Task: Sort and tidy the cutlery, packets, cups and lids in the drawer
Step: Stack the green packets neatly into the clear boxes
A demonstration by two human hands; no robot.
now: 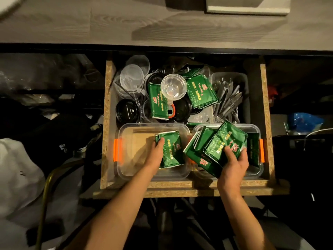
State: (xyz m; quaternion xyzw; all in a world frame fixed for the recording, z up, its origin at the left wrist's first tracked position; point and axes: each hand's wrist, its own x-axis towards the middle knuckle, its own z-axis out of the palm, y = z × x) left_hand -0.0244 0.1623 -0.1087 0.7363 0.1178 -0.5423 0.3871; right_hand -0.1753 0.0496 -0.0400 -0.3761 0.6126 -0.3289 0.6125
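The open chipboard drawer held the clutter. At its far left lay clear plastic lids, with a black round lid in front of them. Nearer the front edge stood a clear tub with an orange clip, its floor mostly bare. The left hand lay inside this tub, fingers curled over the left edge of a small stack of green packets and holding it against the tub's right side.

In the middle of the drawer, a clear plastic cup sat mouth-up on a loose green packet and more black lids. Another pile of green packets lay tilted just right of the cup.

The right hand gripped a thick fanned bundle of green packets, thumb on top and fingers underneath, over the second clear tub. Behind that tub, a clear tray at the far right held grey plastic cutlery.
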